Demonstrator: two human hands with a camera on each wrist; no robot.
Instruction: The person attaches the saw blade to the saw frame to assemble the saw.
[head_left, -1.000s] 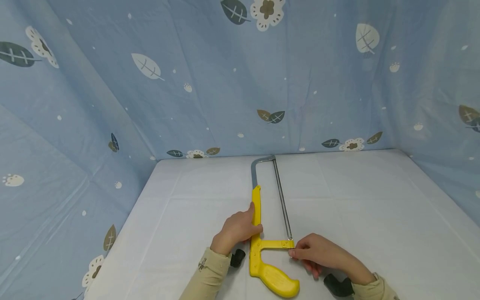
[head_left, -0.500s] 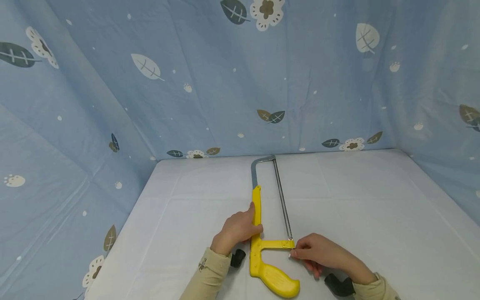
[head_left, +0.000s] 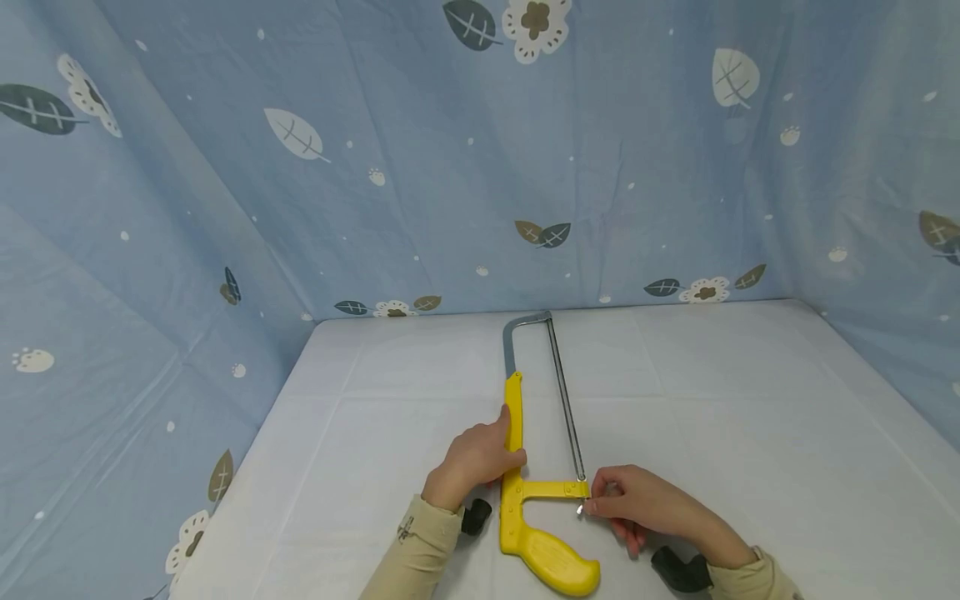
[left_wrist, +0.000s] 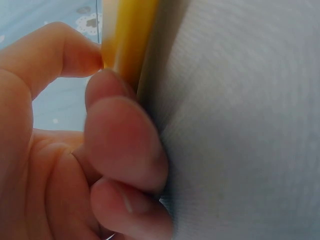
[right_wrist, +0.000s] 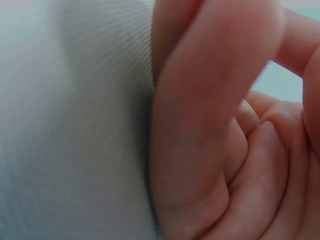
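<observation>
A hacksaw (head_left: 558, 562) with a yellow handle and a grey bowed front frame lies flat on the white-covered table, its handle toward me. Its thin blade (head_left: 564, 402) runs along the right side. My left hand (head_left: 472, 462) grips the yellow frame above the handle; in the left wrist view the thumb and fingers close on the yellow bar (left_wrist: 127, 35). At the lower end of the blade, my right hand (head_left: 648, 504) pinches a small silver wing nut (head_left: 580, 510) below the yellow crosspiece. The right wrist view shows curled fingers (right_wrist: 195, 125) against the cloth, with the nut hidden.
A white cloth (head_left: 405, 367) covers the table. Blue patterned fabric (head_left: 450, 167) hangs behind it and at both sides. Black wrist mounts (head_left: 681, 572) sit under the forearms, close to the cloth.
The right fingertips have shifted slightly at the wing nut, and more of its silver shows now. The left hand and the hacksaw have stayed in place.
</observation>
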